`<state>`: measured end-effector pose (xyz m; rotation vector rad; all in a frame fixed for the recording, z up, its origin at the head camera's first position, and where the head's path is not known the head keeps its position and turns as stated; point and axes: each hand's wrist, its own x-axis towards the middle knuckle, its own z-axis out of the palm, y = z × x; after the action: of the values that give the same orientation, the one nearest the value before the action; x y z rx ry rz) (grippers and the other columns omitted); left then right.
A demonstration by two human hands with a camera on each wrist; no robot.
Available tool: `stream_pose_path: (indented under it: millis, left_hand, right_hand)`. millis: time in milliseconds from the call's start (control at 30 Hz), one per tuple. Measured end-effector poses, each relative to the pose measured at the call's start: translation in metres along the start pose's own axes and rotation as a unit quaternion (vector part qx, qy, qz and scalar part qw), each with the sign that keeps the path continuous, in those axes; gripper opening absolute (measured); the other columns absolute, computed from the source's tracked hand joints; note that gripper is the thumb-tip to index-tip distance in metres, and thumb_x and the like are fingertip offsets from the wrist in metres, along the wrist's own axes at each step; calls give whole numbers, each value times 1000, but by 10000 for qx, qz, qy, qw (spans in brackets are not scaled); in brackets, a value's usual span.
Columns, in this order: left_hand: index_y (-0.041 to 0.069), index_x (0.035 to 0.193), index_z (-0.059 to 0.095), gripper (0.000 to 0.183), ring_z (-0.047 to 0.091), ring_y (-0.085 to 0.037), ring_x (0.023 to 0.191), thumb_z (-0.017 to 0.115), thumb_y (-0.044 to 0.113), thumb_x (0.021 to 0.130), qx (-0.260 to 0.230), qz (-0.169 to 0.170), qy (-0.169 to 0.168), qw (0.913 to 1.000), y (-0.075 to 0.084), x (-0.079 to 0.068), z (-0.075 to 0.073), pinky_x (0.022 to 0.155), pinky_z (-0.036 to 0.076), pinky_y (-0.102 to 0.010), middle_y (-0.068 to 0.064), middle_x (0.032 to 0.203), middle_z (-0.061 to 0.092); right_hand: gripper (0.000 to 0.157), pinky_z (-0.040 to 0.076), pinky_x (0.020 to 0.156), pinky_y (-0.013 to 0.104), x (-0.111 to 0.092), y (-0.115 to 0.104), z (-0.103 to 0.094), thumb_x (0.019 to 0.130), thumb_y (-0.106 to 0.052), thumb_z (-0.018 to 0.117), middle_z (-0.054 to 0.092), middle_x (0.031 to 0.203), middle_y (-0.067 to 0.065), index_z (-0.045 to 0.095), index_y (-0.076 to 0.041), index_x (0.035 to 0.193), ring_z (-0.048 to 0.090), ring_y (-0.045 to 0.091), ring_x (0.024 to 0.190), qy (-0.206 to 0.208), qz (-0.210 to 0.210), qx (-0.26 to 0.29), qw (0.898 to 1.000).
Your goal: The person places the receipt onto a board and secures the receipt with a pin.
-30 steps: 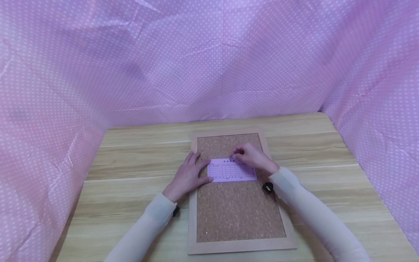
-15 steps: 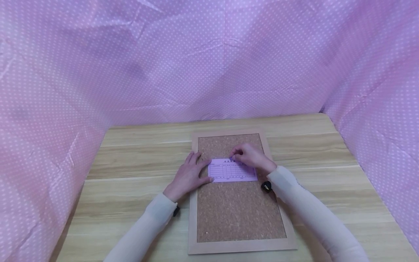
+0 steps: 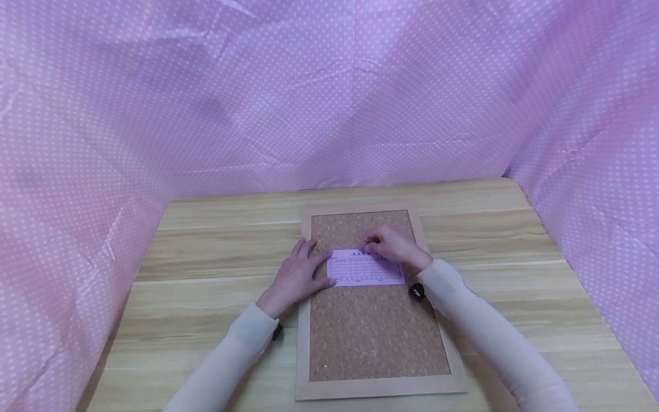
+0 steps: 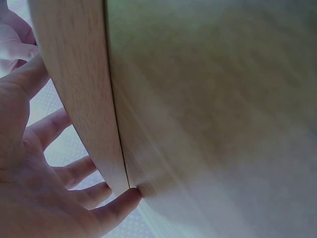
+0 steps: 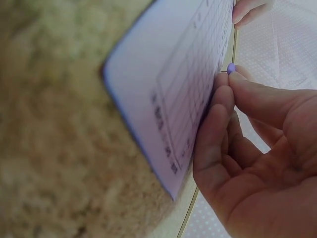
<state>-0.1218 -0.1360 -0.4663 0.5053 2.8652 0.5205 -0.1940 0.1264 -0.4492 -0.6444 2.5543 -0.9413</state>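
A printed form slip [image 3: 357, 273], pinkish-purple with a ruled grid, lies flat on a wood-framed corkboard [image 3: 378, 335]. My left hand [image 3: 294, 278] is spread over the board's left frame, its thumb and index fingertip resting on the slip's left edge. In the left wrist view its other fingers reach along the wooden frame [image 4: 81, 69]. At the slip's top edge, near the middle, my right hand [image 3: 395, 246] pinches a small purple push pin [image 5: 231, 68] between thumb and index finger. The fingers hide the pin's tip.
Under the board is a wood-grain table [image 3: 221, 240]. A pink dotted cloth [image 3: 288, 103] hangs around its back and sides. One tiny pale speck [image 3: 325, 366] shows on the cork at the lower left. Black wrist devices [image 3: 417, 291] sit under both sleeves.
The right wrist has shifted slightly to the left while its fingertips stay at the slip's top edge. Left hand, slip and board look almost unmoved.
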Motion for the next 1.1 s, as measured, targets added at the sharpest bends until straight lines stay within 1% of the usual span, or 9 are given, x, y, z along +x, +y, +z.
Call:
stream_pose_path:
  millis: [333, 467, 633, 867, 1100]
  left_hand:
    - [18, 149, 58, 70, 19, -49, 153, 80, 48, 89, -28, 13, 21, 10000, 0, -1, -1, 112, 35, -68, -23, 163, 32]
    - [17, 149, 58, 71, 20, -49, 152, 80, 47, 89, -52, 52, 91, 9999, 0, -2, 0, 111, 36, -68, -24, 162, 33]
    - [17, 149, 58, 71, 20, -49, 152, 80, 48, 89, -59, 71, 120, 9999, -1, -3, 0, 110, 37, -68, -24, 162, 33]
    - [18, 149, 58, 70, 19, -48, 153, 80, 48, 89, -45, 41, 77, 10000, -1, -2, 0, 110, 37, -68, -22, 163, 33]
    - [18, 149, 58, 71, 18, -48, 153, 79, 49, 89, -23, 59, 32, 10000, -2, -1, 0, 111, 37, -67, -22, 163, 32]
  right_hand:
    - [15, 49, 74, 31, 2, -6, -1, 98, -8, 67, 76, 96, 0, 81, -13, 101, 63, 15, 81, -179, 245, -87, 9995]
    - [15, 49, 74, 31, 3, -6, -1, 98, -7, 67, 76, 96, 0, 81, -13, 101, 63, 14, 81, -217, 218, -142, 9994]
    - [16, 49, 73, 30, 5, -7, 0, 98, -8, 67, 75, 94, -1, 81, -14, 101, 63, 14, 79, -265, 332, -131, 9990]
    - [12, 47, 69, 29, 7, -9, -1, 97, -10, 70, 74, 88, -3, 80, -12, 100, 62, 12, 74, -277, 335, -266, 9987]
    - [12, 47, 69, 29, 7, -12, -1, 95, -8, 70, 73, 86, -2, 80, -11, 99, 61, 13, 74, -242, 408, -391, 9981]
